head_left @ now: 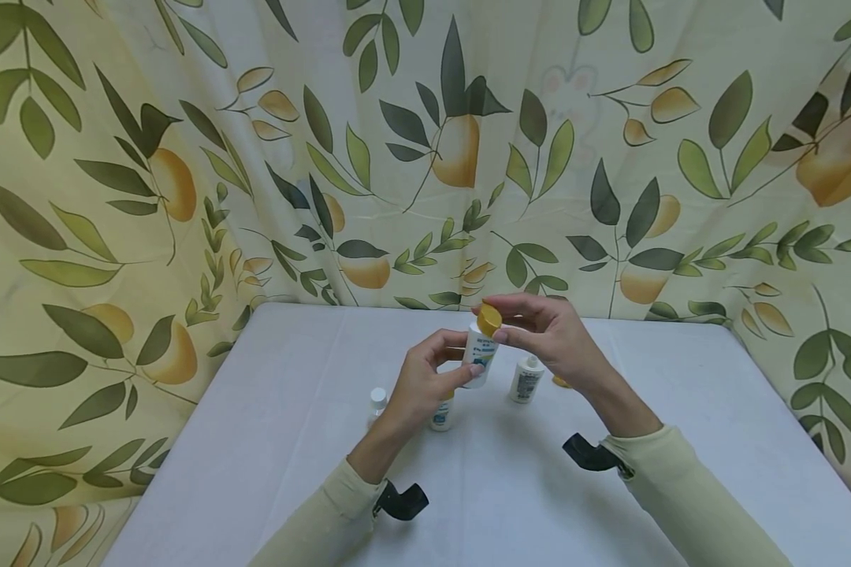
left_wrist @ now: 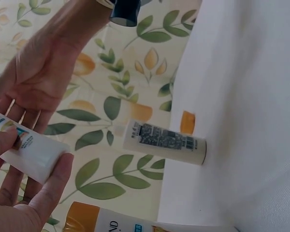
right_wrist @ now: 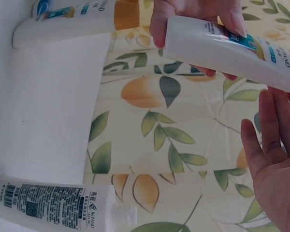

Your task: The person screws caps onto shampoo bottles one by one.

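My left hand point(head_left: 420, 376) grips a small white bottle point(head_left: 478, 361) with a printed label, holding it tilted above the table. At its top, my right hand point(head_left: 553, 329) pinches the gold cap point(head_left: 489, 319) between thumb and fingers. In the right wrist view, the held bottle point(right_wrist: 217, 50) lies across the upper right. Below the hands stands an uncapped white bottle point(head_left: 526, 381), its dark-printed back label showing in the left wrist view. A loose gold cap point(head_left: 562, 382) lies beside it, partly behind my right wrist.
Another gold-capped bottle point(head_left: 442, 413) stands under my left hand, partly covered by it. To its left is a small bottle with a white cap point(head_left: 378, 400), partly behind my forearm. A white cloth covers the table point(head_left: 269, 409); a leaf-and-fruit-patterned curtain point(head_left: 397, 157) hangs behind.
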Demonstrator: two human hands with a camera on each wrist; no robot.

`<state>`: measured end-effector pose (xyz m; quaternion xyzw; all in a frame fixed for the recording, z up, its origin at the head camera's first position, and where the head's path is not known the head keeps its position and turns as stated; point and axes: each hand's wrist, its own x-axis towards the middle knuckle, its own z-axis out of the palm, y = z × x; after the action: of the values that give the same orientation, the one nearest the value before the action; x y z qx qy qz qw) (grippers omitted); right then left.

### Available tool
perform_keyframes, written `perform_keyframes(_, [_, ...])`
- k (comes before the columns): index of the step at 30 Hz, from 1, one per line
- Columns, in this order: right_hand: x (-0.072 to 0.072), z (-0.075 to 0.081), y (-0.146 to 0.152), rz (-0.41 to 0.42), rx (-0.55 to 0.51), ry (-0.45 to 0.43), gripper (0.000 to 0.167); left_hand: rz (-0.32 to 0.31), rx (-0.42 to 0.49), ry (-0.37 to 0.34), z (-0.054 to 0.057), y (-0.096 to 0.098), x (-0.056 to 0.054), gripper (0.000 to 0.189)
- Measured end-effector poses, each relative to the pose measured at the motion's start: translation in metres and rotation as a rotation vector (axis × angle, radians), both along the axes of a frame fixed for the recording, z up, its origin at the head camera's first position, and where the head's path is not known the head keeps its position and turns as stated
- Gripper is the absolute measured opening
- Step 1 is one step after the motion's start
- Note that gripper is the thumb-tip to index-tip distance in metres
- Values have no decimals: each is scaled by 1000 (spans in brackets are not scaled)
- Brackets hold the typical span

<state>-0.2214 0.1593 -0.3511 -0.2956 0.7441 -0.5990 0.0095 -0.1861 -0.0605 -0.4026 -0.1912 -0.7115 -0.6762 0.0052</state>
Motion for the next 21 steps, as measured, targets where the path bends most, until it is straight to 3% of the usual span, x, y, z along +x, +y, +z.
perform_keyframes(21, [0, -2, 3, -62, 42, 35, 40, 20, -12, 2, -1, -2, -1, 38])
